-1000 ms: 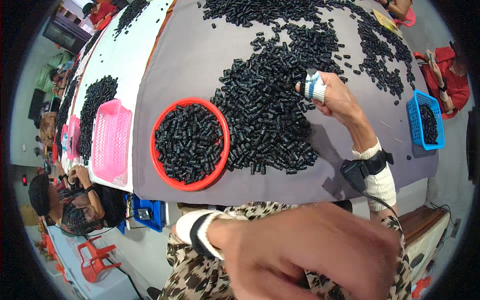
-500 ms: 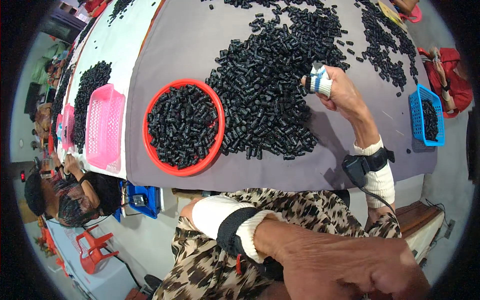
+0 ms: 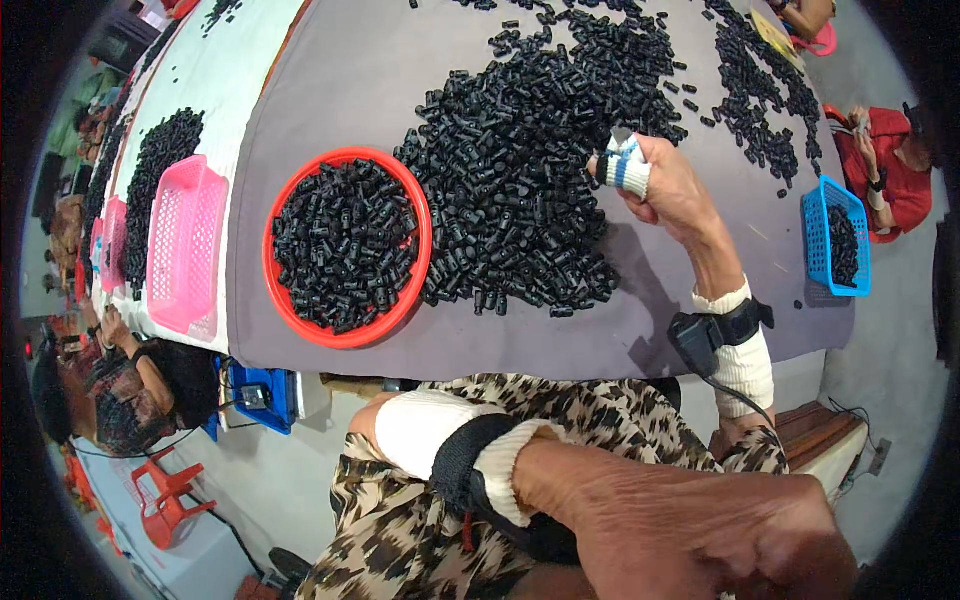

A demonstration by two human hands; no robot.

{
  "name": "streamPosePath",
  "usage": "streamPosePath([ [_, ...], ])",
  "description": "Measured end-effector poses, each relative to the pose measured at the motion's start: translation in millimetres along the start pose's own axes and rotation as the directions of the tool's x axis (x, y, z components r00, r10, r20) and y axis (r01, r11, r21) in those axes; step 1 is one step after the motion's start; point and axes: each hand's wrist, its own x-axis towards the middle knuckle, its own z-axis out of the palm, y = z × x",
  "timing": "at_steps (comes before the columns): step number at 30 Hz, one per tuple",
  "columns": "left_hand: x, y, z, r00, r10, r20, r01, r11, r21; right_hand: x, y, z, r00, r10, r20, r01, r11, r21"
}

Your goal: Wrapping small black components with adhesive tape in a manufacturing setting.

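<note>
The right hand point(image 3: 672, 188) is held over the right edge of the heap point(image 3: 500, 190) of black pieces at the centre of the frame, with its forearm brought up from the lower right and the wrist bent toward the left. Its fingers are curled inward into a loose fist, and a striped wrap point(image 3: 627, 165) worn on one digit is pointed at the heap; whether a piece is gripped cannot be told. A shadow is cast on the grey worktop point(image 3: 310, 110) below it. A white cuff point(image 3: 745, 365) and a strapped black device point(image 3: 697, 340) are worn on that forearm. The left arm is laid across the patterned clothing point(image 3: 390, 500) from the lower centre, and the left hand point(image 3: 720, 535) is seen large at the lower right, its back turned up; its fingers are cut off or hidden, so neither their spread nor any hold can be told. Left of the heap, a red basin point(image 3: 424, 240) is filled with the same pieces. More are held in a blue basket point(image 3: 820, 240) at the right.
</note>
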Motion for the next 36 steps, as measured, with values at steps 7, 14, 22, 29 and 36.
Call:
streamPosePath([
  [7, 21.5, 85.3, -62.9, 0.612, -0.788, -0.062, 0.634, 0.443, 0.634, 6.5, -2.4, 12.0, 0.999, -0.004, 0.046, 0.005, 1.000, -0.012],
  [14, 201.6, 182.9, -44.2, 0.970, -0.242, -0.021, -0.181, -0.779, 0.600, -0.7, 7.6, -6.4, 0.999, 0.031, -0.015, -0.031, 0.999, -0.038],
  [22, 239.9, 224.0, -73.3, 0.777, -0.603, 0.181, -0.553, -0.791, -0.262, -2.3, -2.1, -3.8, 1.000, 0.024, -0.007, -0.024, 0.998, -0.050],
  [29, 249.3, 228.4, -78.9, 0.763, -0.635, 0.125, -0.539, -0.730, -0.420, -3.2, -3.0, -1.1, 0.999, 0.028, 0.018, -0.027, 0.998, -0.051],
  [36, 249.8, 225.6, -86.6, 0.705, -0.700, 0.112, -0.609, -0.679, -0.410, -6.6, -6.0, 1.3, 0.998, 0.039, 0.050, -0.037, 0.999, -0.039],
])
